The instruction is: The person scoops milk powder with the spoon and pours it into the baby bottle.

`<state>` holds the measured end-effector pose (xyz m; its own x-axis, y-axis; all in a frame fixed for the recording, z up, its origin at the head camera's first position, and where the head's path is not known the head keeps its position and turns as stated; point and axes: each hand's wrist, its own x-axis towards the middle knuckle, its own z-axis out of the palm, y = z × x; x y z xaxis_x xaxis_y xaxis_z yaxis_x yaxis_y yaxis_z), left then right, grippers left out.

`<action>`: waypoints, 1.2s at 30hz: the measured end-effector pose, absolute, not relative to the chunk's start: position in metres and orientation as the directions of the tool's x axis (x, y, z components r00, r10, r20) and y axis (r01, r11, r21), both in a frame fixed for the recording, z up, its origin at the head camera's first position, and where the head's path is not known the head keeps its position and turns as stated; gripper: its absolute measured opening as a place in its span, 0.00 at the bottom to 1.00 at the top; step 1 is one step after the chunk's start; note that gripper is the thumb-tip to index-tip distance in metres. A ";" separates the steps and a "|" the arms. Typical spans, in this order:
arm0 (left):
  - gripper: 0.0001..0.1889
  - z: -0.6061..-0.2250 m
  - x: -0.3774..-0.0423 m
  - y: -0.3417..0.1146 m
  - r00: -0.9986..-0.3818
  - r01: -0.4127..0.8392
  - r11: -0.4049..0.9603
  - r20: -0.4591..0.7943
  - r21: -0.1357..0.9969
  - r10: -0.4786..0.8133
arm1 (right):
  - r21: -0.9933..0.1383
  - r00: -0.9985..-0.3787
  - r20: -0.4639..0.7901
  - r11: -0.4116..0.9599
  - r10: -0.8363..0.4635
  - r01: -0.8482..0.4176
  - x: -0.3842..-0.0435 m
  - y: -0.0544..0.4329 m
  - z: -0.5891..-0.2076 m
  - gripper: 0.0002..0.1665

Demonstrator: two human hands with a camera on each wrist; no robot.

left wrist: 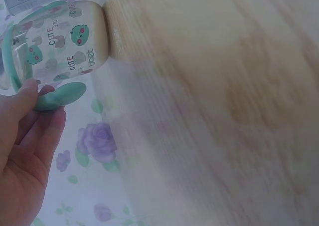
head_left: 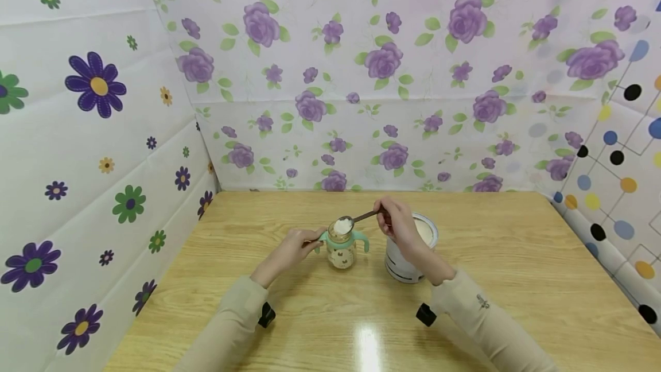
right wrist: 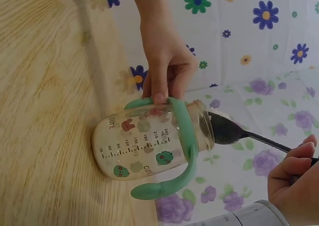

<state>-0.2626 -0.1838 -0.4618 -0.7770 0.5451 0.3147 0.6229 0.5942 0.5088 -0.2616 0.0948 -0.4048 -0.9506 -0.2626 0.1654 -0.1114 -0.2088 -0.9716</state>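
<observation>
A clear baby bottle [right wrist: 142,141] with printed figures, a milliliter scale and a green two-handled collar stands upright and uncapped on the table. My left hand [head_left: 296,250] pinches one of its green handles [left wrist: 62,95] between thumb and fingers. In my right hand [head_left: 400,225] is the dark handle of a spoon [right wrist: 227,129], its bowl right at the bottle's mouth. White powder [head_left: 343,225] heaps in the spoon's bowl in the head view. Below my right forearm a white can [head_left: 400,263] stands open, pale powder inside, partly hidden by that hand.
The wooden table [head_left: 490,268] reaches back to a wall cloth with purple roses [head_left: 382,62]. A cloth with daisies [head_left: 98,85] hangs at the left, one with colored dots [head_left: 609,188] at the right.
</observation>
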 end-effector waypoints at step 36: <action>0.20 -0.466 -0.266 -0.186 -0.784 0.610 0.575 0.308 0.545 0.539 | -0.862 -0.757 0.437 0.013 -0.486 -0.506 -0.250 0.086 -0.413 0.18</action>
